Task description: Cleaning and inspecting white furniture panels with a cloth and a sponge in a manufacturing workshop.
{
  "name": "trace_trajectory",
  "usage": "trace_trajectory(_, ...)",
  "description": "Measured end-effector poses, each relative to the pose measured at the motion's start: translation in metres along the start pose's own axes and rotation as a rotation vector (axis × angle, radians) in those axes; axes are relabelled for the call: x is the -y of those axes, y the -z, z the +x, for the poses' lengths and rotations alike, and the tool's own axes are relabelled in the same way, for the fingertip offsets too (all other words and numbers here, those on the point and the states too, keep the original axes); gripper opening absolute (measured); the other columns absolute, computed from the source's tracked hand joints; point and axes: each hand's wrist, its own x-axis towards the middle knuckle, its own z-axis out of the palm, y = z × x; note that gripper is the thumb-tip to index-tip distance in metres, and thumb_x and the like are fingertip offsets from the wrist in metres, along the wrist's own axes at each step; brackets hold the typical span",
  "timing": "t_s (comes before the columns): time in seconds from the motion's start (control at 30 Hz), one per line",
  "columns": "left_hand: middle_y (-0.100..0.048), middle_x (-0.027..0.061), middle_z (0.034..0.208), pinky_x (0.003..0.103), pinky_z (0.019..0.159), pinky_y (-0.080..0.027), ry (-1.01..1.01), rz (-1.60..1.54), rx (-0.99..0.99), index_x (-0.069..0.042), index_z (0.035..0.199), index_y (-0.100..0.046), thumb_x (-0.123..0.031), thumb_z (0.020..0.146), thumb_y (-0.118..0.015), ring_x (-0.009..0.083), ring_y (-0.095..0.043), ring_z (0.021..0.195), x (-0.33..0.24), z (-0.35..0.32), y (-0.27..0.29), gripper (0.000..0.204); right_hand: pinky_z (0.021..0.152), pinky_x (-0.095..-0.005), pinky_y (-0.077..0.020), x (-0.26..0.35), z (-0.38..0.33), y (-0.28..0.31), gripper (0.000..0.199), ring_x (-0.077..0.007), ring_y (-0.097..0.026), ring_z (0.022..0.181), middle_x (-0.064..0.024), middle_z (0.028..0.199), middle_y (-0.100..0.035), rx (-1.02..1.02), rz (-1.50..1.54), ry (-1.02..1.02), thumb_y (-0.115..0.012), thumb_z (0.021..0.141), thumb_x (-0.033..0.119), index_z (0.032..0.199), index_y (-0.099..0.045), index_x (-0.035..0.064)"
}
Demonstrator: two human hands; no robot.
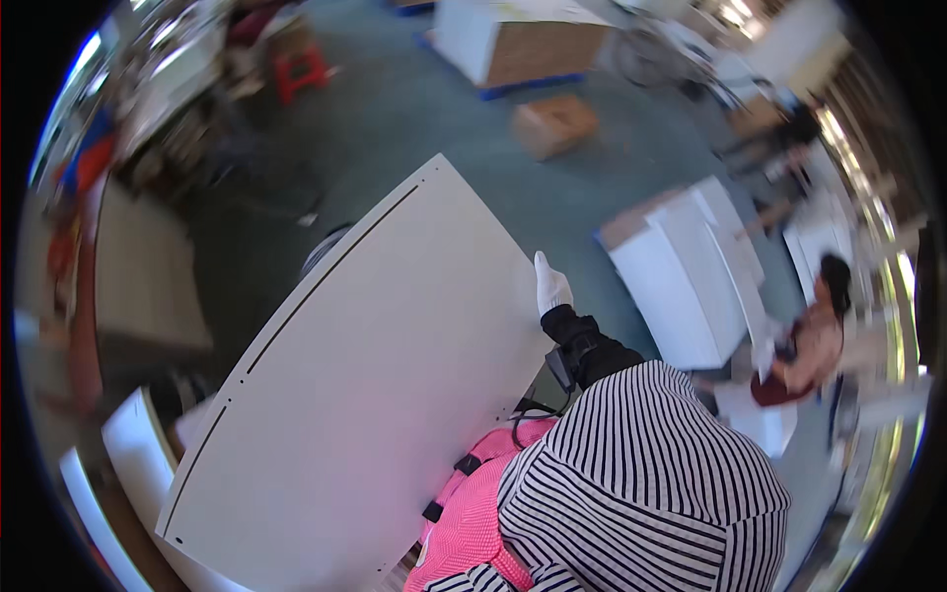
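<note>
Right now my right hand [551, 284], in a white glove, grips the edge of the large white panel [365, 385]; my left hand is out of view.

A large white panel [365, 375] fills the middle of the view, tilted, with a thin dark groove and small holes along its left edge. A white-gloved right hand [550, 286] rests against the panel's right edge, its arm in a black cuff and a black-and-white striped sleeve [641, 474]. A pink garment [473, 513] shows near the lower edge. The left hand is out of view. Far off on the green floor [434, 109] lies a cardboard box [554, 124]. At right stand white cabinet parts [681, 276], with another person [814, 340] beside them.
</note>
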Motion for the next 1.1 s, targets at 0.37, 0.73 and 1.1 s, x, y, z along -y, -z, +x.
trace_trajectory(0.37, -0.066, 0.0246, 0.114, 0.04, 0.085, -0.055, -0.246, -0.192, 0.373, 0.004, 0.125, -0.062, -0.052, 0.1, -0.045, 0.0335, -0.065, 0.095, -0.181, 0.004, -0.238, 0.063, 0.065, -0.0329, -0.0427, -0.185, -0.025, 0.103, 0.067, -0.0123, -0.05, 0.068, -0.0004, 0.069, -0.058, -0.607, 0.532, -0.337, -0.049, 0.096, 0.06, 0.074, -0.064, -0.0008)
trace_trajectory(0.73, -0.071, 0.0223, 0.104, 0.042, 0.08, -0.051, -0.336, -0.125, 0.365, 0.004, 0.108, -0.071, -0.058, 0.099, -0.043, 0.0342, -0.066, 0.089, -0.375, -0.233, -0.486, 0.069, 0.082, -0.0311, -0.0485, -0.215, 0.169, 0.251, 0.069, -0.017, -0.063, 0.088, -0.0078, 0.1, -0.07, -0.753, 0.875, -0.394, -0.047, 0.097, 0.06, 0.109, -0.069, -0.005)
trace_trajectory(1.1, -0.07, 0.0235, 0.106, 0.041, 0.082, -0.051, -0.532, -0.171, 0.629, 0.008, 0.117, -0.065, -0.058, 0.1, -0.041, 0.0331, -0.065, 0.089, -0.562, -0.389, -0.762, 0.073, 0.078, -0.0325, -0.0473, -0.192, 0.389, 0.282, 0.068, -0.0173, -0.059, 0.085, -0.0081, 0.092, -0.067, -1.046, 0.828, -0.444, -0.053, 0.095, 0.056, 0.105, -0.067, -0.0101)
